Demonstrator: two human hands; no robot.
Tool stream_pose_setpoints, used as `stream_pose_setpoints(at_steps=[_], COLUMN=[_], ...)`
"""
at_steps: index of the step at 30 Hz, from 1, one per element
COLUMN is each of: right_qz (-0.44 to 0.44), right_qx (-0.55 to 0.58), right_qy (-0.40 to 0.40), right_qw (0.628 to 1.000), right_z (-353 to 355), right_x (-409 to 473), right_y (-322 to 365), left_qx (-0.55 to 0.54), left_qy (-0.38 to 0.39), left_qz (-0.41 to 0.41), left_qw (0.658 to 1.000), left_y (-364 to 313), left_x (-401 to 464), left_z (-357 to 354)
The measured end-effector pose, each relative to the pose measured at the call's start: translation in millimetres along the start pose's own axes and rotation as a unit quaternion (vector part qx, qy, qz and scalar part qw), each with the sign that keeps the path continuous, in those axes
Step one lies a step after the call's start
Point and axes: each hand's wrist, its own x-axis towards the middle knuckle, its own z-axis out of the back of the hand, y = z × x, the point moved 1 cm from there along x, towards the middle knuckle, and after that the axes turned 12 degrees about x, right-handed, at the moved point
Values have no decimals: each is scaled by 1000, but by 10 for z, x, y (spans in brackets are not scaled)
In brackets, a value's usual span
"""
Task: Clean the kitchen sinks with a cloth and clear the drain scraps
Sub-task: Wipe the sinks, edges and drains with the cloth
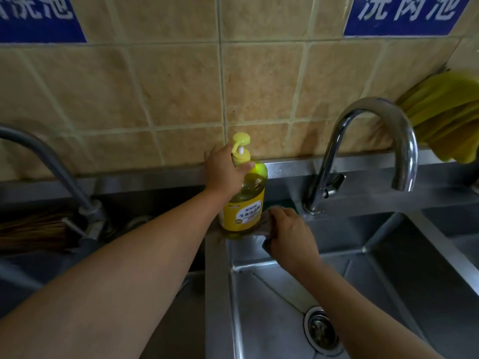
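Observation:
A yellow pump bottle of dish soap (245,203) stands tilted on the steel ledge between two sinks. My left hand (225,172) grips its neck just under the pump. My right hand (290,237) presses a grey-brown cloth (261,226) onto the ledge at the bottle's base, fingers curled over the cloth. A green sponge (280,204) lies just behind that hand. The middle sink (388,275) lies below, with its round drain strainer (321,330) partly hidden by my right forearm.
A chrome gooseneck tap (373,151) arches over the middle sink. A grey tap (51,167) leans over the dark left sink (166,208), where a bundle of brown bristles (33,229) lies. Yellow cloths (445,115) hang at the right. A tiled wall rises behind.

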Motion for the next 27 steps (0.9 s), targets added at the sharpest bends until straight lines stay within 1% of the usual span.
stream_pose_setpoints(at_steps=[6,12,17,22,27], right_qz=[-12,-29,-45,-60,-83], right_qx=[-13,-18,-14,-13,-31], right_qy=[3,-7,-14,-41,-74], right_qw=[1000,999,999,997,993], right_z=[7,42,116,311,649], right_x=[-94,-224,-409,-677,-960], right_y=[-7,114,191,228,134], left_qx=[-5,-27,4,0,-6], left_qy=[14,8,20,37,65], left_qz=[-15,-22,-52,-80,-106], left_qw=[1000,999,998,996,992], left_y=[21,86,6,-86,-319], left_x=[-81,-202,-300,-484,-701], left_z=[41,235,449,639,620])
